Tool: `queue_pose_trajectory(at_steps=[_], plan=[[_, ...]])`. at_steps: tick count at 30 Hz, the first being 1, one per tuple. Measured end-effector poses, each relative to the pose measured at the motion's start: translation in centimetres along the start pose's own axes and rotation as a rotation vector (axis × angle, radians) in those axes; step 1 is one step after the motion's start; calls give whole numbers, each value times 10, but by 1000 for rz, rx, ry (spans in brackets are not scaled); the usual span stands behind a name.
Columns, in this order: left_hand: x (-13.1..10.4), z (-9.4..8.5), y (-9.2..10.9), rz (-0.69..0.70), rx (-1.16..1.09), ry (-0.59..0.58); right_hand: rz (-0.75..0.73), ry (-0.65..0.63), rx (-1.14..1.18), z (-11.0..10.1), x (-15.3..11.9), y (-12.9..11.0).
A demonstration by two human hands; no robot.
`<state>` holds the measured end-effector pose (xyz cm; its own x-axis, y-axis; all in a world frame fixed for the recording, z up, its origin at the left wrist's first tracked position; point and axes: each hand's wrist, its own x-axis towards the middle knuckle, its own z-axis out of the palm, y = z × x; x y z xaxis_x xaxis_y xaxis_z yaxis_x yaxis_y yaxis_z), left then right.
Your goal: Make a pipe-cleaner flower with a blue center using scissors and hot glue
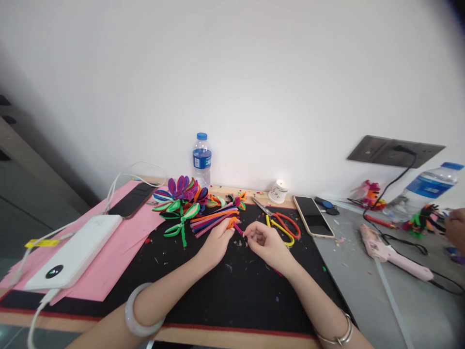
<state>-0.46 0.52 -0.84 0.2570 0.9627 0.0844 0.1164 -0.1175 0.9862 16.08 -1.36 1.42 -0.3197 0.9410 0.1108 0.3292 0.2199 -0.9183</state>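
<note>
The left hand (217,242) pinches a small orange and magenta fuzzy pipe-cleaner piece (235,226) over the black mat (232,291), its curled lower fingers hidden; the right hand's (264,242) thumb and index meet at the piece's tip, too small to make out clearly. Two clear plastic bottles with blue caps (202,160) stand near the wall, the left one's base hidden; their fill is unclear.

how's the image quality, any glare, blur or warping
Head view: bright, even wall, dark top-right corner; head view: wide-angle stretch seems to lean the right-hand bottle and socket plate; head view: pale glow just above the paper cup; head view: fine detail between left hand and right hand looks soft
</note>
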Motion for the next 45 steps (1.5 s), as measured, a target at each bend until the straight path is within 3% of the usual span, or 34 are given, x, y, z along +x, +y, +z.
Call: queue_pose_trajectory(at_steps=[7, 10, 18, 21, 25, 33, 45], plan=[[-6, 2, 11, 128, 212, -121, 53, 66, 113, 1, 2, 3], [-9, 4, 14, 179, 304, -159, 111, 33, 237, 3, 3, 2], [-4, 0, 14, 178, 332, 13, 162, -108, 497, -1, 2, -1], [-3, -3, 14, 182, 298, 88, 164, -176, 516, -3, 0, -2], [-3, -4, 14, 188, 279, 102, 118, -252, 449, -3, -2, -5], [-6, -1, 20, 177, 249, 59, 54, -64, 350, -4, 1, -3], [-5, 1, 18, 181, 269, -95, 57, -83, 402, -1, 2, -1]])
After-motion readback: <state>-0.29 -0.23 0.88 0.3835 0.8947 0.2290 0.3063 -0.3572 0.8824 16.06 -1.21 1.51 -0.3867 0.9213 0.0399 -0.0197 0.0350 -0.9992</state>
